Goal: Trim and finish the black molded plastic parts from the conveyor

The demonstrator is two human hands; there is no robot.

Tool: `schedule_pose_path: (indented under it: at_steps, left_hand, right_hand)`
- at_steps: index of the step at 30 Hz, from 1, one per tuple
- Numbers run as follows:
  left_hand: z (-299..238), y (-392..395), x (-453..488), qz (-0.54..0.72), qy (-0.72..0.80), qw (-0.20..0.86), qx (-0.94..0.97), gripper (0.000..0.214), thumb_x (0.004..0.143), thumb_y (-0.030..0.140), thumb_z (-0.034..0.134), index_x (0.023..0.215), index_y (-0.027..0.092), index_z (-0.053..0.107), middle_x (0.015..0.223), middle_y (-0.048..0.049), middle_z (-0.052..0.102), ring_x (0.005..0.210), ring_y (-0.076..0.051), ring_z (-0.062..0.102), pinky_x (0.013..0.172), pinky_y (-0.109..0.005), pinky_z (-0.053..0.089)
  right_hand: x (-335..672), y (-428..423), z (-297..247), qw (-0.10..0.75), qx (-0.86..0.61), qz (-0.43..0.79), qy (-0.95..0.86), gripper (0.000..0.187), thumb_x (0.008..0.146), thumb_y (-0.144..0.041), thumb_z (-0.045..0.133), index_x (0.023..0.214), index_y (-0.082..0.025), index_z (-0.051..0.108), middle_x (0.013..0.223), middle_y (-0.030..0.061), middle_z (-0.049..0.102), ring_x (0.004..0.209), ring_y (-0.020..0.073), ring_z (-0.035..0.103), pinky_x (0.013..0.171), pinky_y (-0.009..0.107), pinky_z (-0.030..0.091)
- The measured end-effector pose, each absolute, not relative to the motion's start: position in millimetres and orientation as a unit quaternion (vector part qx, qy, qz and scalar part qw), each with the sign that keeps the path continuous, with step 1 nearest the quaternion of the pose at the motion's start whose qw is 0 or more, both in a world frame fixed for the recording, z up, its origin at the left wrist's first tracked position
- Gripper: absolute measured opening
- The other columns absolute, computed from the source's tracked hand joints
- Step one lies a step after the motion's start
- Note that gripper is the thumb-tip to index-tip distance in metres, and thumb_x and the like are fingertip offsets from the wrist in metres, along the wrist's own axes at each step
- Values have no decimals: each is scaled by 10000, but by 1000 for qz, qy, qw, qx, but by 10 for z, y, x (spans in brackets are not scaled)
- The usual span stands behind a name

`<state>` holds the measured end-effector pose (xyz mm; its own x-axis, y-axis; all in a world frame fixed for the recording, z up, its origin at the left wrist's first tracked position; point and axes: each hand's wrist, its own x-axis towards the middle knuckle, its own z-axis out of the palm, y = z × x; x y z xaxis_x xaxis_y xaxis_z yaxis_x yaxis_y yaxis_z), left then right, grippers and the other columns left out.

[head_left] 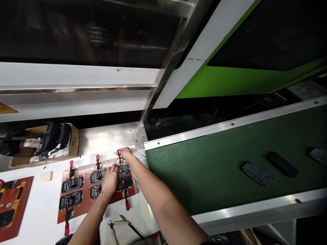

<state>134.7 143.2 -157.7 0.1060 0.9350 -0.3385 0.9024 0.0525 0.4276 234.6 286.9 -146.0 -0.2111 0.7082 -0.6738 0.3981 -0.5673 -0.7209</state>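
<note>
Nearest, a slim hand tool (131, 226) on the bench; beyond it the reddish fixture board (86, 195), black parts (70, 200) lying in all six places, so loading looks done; left hand (110, 178) rests among the right-hand parts, fingers partly hidden, grip cannot be told; right hand (125, 154) closed round the red handle (118, 152) at the far right corner, clamping probably under way; whether other clamps are locked: unclear; farther right, loose pieces (257, 173) on the green belt (189, 170).
</note>
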Motion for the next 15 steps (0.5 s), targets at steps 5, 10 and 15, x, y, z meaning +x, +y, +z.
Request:
schedule_pose_path:
  at_steps: [5, 10, 15]
  left_hand:
    - [-1523, 1460, 1354, 20, 662, 282, 694, 394, 938, 181, 551, 1329, 154, 514, 1370, -125, 504, 1235, -285, 488, 1036, -476, 415]
    - [-1423, 1560, 1327, 25, 647, 301, 700, 354, 875, 200, 645, 1217, 146, 569, 1345, -114, 521, 1264, -295, 470, 1071, -509, 384]
    - [-1094, 1411, 1036, 21, 652, 375, 659, 342, 829, 236, 650, 1135, 113, 562, 1078, -116, 618, 985, -259, 587, 930, -445, 445]
  right_hand:
    - [2617, 2693, -1191, 122, -576, 619, -519, 206, 979, -261, 584, 1133, -156, 670, 1012, 39, 703, 899, 164, 673, 838, 334, 565]
    - [2995, 2144, -630, 159, -605, 504, -595, 355, 963, -192, 499, 1303, -226, 594, 1279, 24, 640, 1196, 172, 566, 1070, 293, 393]
    - [3307, 989, -426, 104, -617, 471, -622, 297, 1008, -257, 381, 1029, -227, 676, 982, -6, 724, 924, 141, 665, 838, 218, 471]
